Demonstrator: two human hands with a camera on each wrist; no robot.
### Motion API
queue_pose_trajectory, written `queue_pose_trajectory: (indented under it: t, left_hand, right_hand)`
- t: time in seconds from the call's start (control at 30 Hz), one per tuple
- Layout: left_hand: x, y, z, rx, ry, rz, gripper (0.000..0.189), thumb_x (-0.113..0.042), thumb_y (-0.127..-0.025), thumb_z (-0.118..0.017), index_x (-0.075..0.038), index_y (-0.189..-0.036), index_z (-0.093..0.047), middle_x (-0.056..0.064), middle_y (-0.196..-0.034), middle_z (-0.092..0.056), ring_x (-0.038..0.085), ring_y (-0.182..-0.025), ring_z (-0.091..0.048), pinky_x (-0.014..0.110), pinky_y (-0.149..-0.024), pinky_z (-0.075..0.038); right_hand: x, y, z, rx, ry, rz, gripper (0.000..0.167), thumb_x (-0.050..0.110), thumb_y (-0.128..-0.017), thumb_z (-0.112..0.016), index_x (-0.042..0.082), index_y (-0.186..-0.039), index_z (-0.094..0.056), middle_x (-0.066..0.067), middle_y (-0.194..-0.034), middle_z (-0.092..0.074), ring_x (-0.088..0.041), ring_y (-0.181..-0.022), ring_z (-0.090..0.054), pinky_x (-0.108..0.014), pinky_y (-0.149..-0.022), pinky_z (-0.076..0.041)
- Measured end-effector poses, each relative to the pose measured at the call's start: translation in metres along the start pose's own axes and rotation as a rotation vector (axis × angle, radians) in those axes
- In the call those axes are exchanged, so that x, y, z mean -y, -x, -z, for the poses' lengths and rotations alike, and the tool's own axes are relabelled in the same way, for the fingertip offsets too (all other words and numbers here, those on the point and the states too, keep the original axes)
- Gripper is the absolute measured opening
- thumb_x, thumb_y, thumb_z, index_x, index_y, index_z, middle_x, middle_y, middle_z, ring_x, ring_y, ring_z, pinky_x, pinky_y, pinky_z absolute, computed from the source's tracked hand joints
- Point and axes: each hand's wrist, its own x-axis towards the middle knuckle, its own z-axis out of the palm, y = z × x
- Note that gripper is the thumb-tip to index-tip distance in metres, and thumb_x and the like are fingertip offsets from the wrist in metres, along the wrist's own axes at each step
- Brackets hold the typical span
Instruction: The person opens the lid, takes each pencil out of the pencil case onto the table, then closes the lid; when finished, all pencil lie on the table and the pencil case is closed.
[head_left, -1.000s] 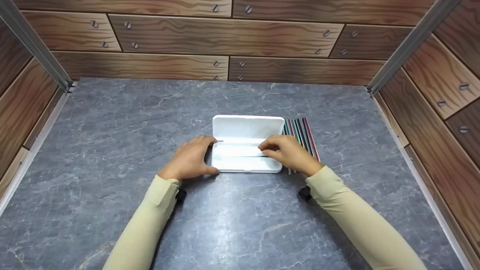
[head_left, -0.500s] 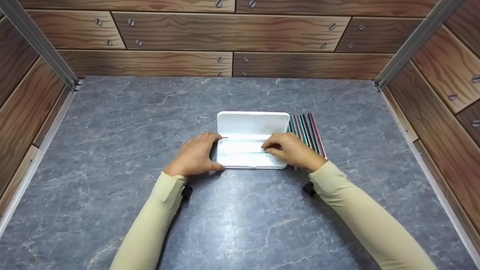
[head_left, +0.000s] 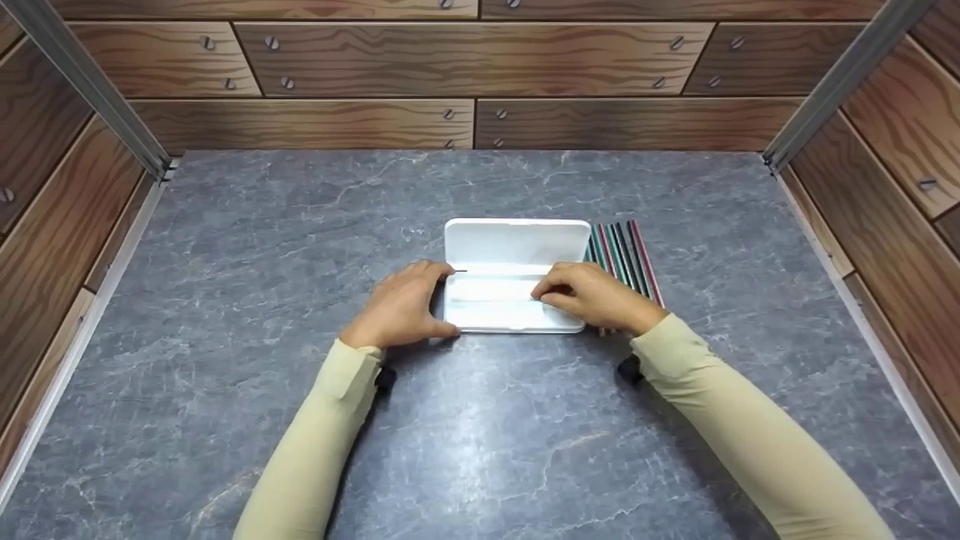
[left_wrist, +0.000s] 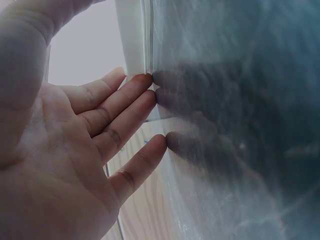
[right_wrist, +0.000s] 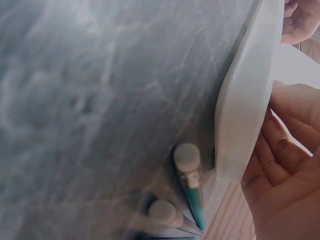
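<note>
A white pencil case (head_left: 517, 241) lies on the table with its lid raised at the back. Around its left end my left hand (head_left: 405, 304) is spread, thumb at the front edge and fingertips at the back corner; the left wrist view shows straight fingers (left_wrist: 127, 100) against the rim. My right hand (head_left: 592, 294) reaches over the right end, thumb and index finger bent close together low inside the case. Whether they pinch anything is hidden. Several pencils (head_left: 639, 255) lie side by side at the case's right, partly under that hand; the right wrist view shows eraser-tipped ends (right_wrist: 187, 159).
The grey marbled table (head_left: 480, 420) spreads around the case. Wood-patterned panels (head_left: 480, 60) stand along the back and both sides, with metal posts (head_left: 840, 82) at the back corners.
The head view has shifted, so the case, pencils and hands appear a little farther right and higher. Both hands keep nearly the same place on the case.
</note>
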Motion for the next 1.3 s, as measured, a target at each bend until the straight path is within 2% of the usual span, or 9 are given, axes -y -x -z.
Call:
queue_pose_trajectory:
  t: [0.17,0.4,0.8,1.3]
  left_hand:
    - [-0.003,-0.006,-0.002,-0.007,-0.006,-0.004,0.092,-0.038,-0.081,-0.099,-0.009,-0.157,-0.058,0.014,-0.148,-0.067,0.035,-0.141,-0.063,0.058,-0.12,-0.051]
    - [-0.007,-0.014,-0.004,-0.005,-0.002,-0.01,0.094,-0.038,-0.081,-0.098,-0.009,-0.16,-0.056,0.013,-0.149,-0.066,0.035,-0.142,-0.062,0.057,-0.123,-0.049]
    - [-0.001,-0.002,-0.004,-0.01,-0.001,-0.008,0.092,-0.037,-0.08,-0.1,-0.008,-0.156,-0.058,0.014,-0.146,-0.068,0.036,-0.14,-0.064,0.058,-0.12,-0.051]
    - [0.0,-0.002,0.001,-0.01,0.005,-0.002,0.092,-0.037,-0.08,-0.1,-0.009,-0.157,-0.058,0.014,-0.147,-0.068,0.036,-0.14,-0.063,0.058,-0.121,-0.05]
  right_hand:
    - [-0.001,0.0,0.006,0.031,-0.004,-0.005,0.019,0.005,-0.109,-0.068,0.003,-0.12,-0.084,-0.017,-0.119,-0.081,-0.036,-0.113,-0.076,-0.057,-0.101,-0.06]
    - [0.0,-0.001,0.015,0.049,0.035,-0.002,0.017,0.0,-0.107,-0.067,0.001,-0.115,-0.083,-0.018,-0.114,-0.08,-0.035,-0.11,-0.075,-0.055,-0.099,-0.06]
    - [0.0,-0.005,0.005,0.095,-0.004,-0.013,0.017,0.002,-0.107,-0.067,0.001,-0.114,-0.082,-0.019,-0.115,-0.079,-0.035,-0.112,-0.073,-0.054,-0.103,-0.058]
    - [0.002,-0.01,0.007,0.089,-0.048,-0.027,0.012,0.002,-0.105,-0.072,0.004,-0.112,-0.083,-0.014,-0.113,-0.083,-0.028,-0.107,-0.072,-0.046,-0.097,-0.058]
